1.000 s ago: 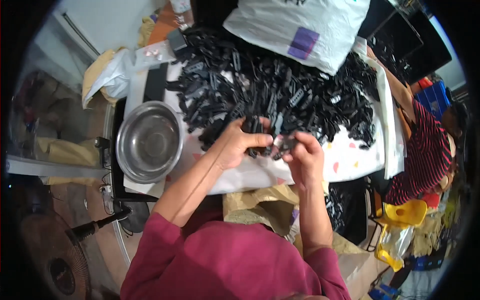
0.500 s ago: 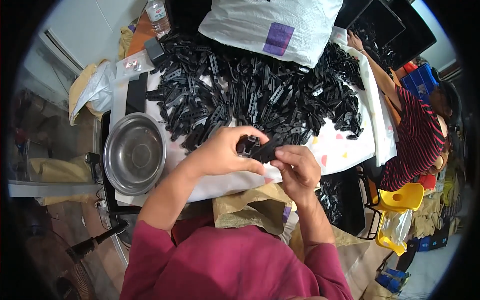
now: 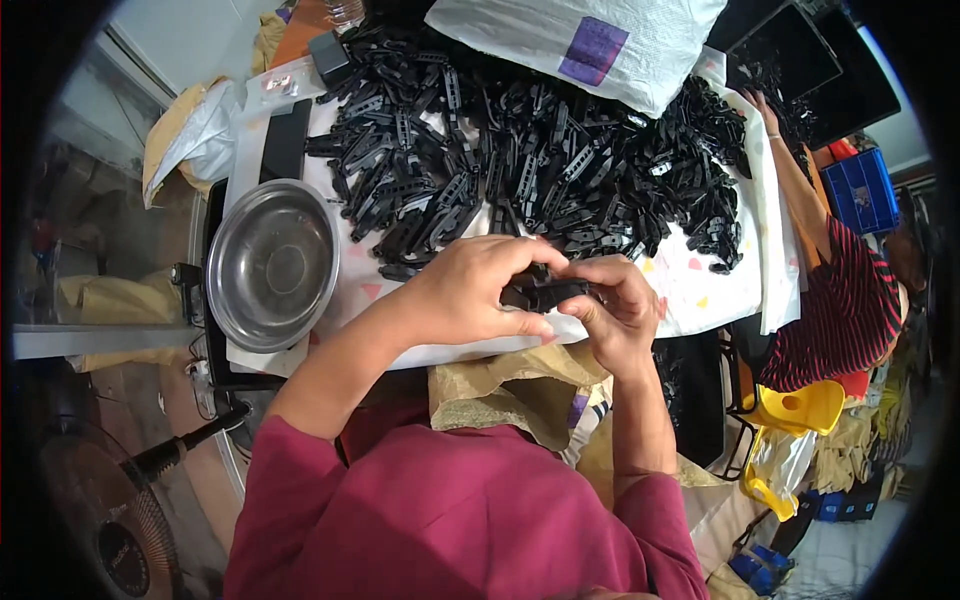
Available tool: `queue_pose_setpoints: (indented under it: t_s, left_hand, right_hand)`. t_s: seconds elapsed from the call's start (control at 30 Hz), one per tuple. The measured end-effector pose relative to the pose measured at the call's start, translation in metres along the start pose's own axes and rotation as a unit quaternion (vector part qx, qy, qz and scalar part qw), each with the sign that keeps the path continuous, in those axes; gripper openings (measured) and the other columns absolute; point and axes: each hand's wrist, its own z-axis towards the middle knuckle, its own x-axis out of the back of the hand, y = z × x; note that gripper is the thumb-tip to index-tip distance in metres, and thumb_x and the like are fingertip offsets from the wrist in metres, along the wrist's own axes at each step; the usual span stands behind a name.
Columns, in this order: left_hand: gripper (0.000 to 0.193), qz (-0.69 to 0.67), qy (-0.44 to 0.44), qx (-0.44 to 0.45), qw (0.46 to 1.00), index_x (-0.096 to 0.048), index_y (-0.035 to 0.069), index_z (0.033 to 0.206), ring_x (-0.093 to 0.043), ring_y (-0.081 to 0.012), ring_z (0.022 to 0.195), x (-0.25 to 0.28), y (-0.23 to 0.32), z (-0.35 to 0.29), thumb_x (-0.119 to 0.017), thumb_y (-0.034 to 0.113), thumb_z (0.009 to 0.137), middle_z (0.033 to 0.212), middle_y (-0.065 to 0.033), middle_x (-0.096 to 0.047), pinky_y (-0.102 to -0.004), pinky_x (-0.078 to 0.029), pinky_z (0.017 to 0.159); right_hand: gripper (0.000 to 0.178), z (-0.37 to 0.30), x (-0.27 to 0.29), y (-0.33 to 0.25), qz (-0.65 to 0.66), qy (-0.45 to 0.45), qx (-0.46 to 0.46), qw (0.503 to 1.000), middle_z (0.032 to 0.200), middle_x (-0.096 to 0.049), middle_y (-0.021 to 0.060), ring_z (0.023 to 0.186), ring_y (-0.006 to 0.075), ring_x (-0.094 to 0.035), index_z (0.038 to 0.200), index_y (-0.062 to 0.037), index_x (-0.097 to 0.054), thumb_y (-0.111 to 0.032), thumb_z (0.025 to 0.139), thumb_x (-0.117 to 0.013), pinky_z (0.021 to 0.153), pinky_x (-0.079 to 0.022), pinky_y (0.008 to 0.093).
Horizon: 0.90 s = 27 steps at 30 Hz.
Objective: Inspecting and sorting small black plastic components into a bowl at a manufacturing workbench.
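Between my two hands, just above the near edge of the table, is a small black plastic part (image 3: 545, 294). My left hand (image 3: 478, 290) curls around its left side, thumb below and fingers above. On the other side my right hand (image 3: 622, 305) pinches it with thumb and fingertips. My fingers cover much of the part, so its full shape is hidden. Right behind my hands spreads a large heap of black plastic parts (image 3: 440, 150), many long and narrow with slots.
Left on the table are a metal bowl (image 3: 225, 275) and a black flat slab (image 3: 286, 142). A white woven sack (image 3: 520, 35) lies on the heap. An opened brown paper sack (image 3: 470, 385) stands below the table edge. At right, another person's arm (image 3: 800, 185) reaches toward a black tray (image 3: 850, 95).
My right hand has moved closer to my left, and both now wrap the black part more tightly. The view has shifted, so the table sits slightly higher and further right.
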Motion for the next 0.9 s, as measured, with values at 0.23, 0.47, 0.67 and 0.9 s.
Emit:
queue_pose_setpoints:
  t_s: [0.23, 0.47, 0.67, 0.9]
  left_hand:
    - [0.035, 0.287, 0.092, 0.038, 0.953, -0.058, 0.009, 0.101, -0.06, -0.0298, 0.085, 0.037, -0.002, -0.041, -0.066, 0.011, 0.068, 0.091, -0.0106, -0.063, -0.0393, -0.048, 0.075]
    - [0.036, 0.487, 0.167, 0.254, 0.819, -0.059, 0.008, 0.103, -0.056, -0.0313, 0.095, 0.09, -0.033, -0.102, -0.068, 0.015, 0.068, 0.099, -0.0112, -0.061, -0.0412, -0.044, 0.084]
    - [0.007, 0.491, 0.006, 0.065, 0.869, -0.062, 0.01, 0.064, -0.053, -0.0199, 0.079, 0.018, -0.043, -0.072, -0.056, 0.011, 0.068, 0.074, -0.0016, -0.054, -0.0337, -0.042, 0.07]
    - [0.006, 0.521, -0.005, 0.095, 0.848, -0.06, 0.009, 0.074, -0.054, -0.0212, 0.08, 0.004, -0.052, -0.084, -0.058, 0.008, 0.068, 0.081, -0.004, -0.054, -0.0344, -0.043, 0.069]
  right_hand:
    - [0.052, 0.003, -0.005, 0.006, 0.011, -0.003, -0.13, 0.991, 0.115, -0.052, 0.0084, 0.102, 0.0193, -0.055, 0.117, -0.0014, -0.05, -0.005, 0.07, -0.073, 0.077, -0.052, 0.0293]
    - [0.035, -0.005, 0.017, 0.032, -0.398, -0.148, -0.059, 0.903, 0.105, -0.056, 0.0106, 0.089, 0.0301, -0.054, 0.099, -0.0039, -0.063, -0.004, 0.065, -0.07, 0.076, -0.048, 0.0338]
    - [0.021, 0.0, -0.002, 0.056, -0.507, -0.146, 0.016, 0.849, 0.094, -0.055, 0.0082, 0.087, 0.0272, -0.052, 0.084, -0.0077, -0.064, -0.005, 0.063, -0.063, 0.073, -0.047, 0.0341]
    - [0.024, -0.002, -0.009, 0.041, -0.33, -0.075, -0.019, 0.941, 0.095, -0.059, 0.0087, 0.082, 0.0257, -0.055, 0.091, -0.0064, -0.059, -0.002, 0.068, -0.065, 0.064, -0.048, 0.0283]
